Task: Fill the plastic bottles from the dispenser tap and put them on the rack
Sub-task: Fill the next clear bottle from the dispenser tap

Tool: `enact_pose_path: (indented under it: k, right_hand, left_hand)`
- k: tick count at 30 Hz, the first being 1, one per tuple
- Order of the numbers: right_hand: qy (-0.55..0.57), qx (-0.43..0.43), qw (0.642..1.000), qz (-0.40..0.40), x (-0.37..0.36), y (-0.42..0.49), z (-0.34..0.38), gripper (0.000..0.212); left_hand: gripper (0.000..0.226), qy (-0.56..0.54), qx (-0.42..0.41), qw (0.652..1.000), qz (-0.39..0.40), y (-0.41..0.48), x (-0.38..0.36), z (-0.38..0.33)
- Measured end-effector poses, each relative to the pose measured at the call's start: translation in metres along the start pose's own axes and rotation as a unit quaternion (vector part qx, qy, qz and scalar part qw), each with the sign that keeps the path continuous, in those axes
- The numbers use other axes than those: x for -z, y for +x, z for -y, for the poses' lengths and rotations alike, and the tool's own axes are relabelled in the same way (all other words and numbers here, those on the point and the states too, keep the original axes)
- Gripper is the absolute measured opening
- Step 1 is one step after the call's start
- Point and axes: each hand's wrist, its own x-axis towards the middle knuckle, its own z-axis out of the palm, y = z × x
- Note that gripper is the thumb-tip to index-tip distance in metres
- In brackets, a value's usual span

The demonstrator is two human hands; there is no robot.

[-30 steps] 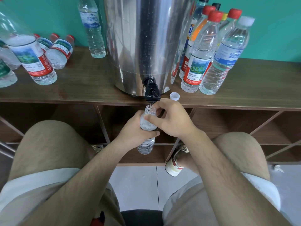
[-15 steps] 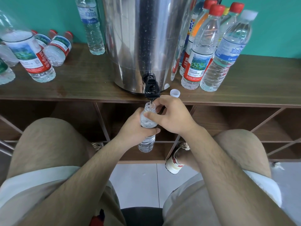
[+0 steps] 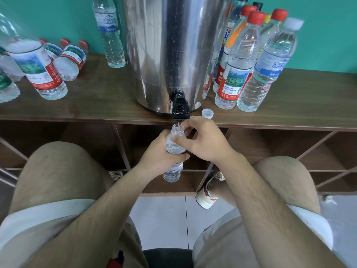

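Filling bottle [image 3: 174, 146] in left hand [image 3: 160, 154], below tap [image 3: 180, 109]

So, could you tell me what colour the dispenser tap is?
The tap is black, head view.

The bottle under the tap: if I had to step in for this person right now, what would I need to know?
Left hand grips the bottle round its middle, upright, mouth just under the black tap.
Right hand: thumb on the bottle's shoulder, fingers curled by its neck.
A thin stream seems to run in; fill level hard to read.
The white cap lies on the rack top, right of the tap.
Done: capped bottles stand right of the dispenser.
Left to do: finish filling, cap it, set it on the rack.
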Motion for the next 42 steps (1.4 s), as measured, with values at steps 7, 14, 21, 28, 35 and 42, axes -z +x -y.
enact_pose_path:
  k: [7, 14, 21, 28, 35, 42]
  right_hand:
    - [-0.011, -0.014, 1.000, 0.020, 0.004, -0.001, 0.001, 0.037]
    - [-0.003, 0.075, 0.993, -0.092, 0.023, -0.012, 0.009, 0.043]
    - [-0.061, 0.283, 0.937, -0.197, 0.023, -0.009, 0.023, 0.031]
    - [-0.046, 0.302, 0.937, -0.170, 0.023, -0.004, 0.022, 0.026]
    - [-0.040, 0.285, 0.940, -0.184, 0.028, -0.006, 0.026, 0.023]
    - [-0.016, 0.203, 0.954, -0.219, 0.035, 0.009, 0.046, 0.025]
  left_hand:
    - [0.071, 0.008, 0.000, 1.000, -0.003, -0.002, 0.000, -0.002]
    - [0.066, 0.019, 0.007, 1.000, -0.019, -0.002, 0.001, -0.003]
    - [0.064, 0.021, -0.001, 1.000, -0.007, -0.003, 0.003, -0.005]
    - [0.066, 0.026, 0.005, 0.999, -0.021, -0.002, 0.002, -0.002]
    - [0.066, 0.031, 0.007, 0.999, -0.016, -0.001, 0.002, -0.002]
    - [0.065, 0.018, 0.008, 1.000, -0.016, -0.001, 0.002, 0.000]
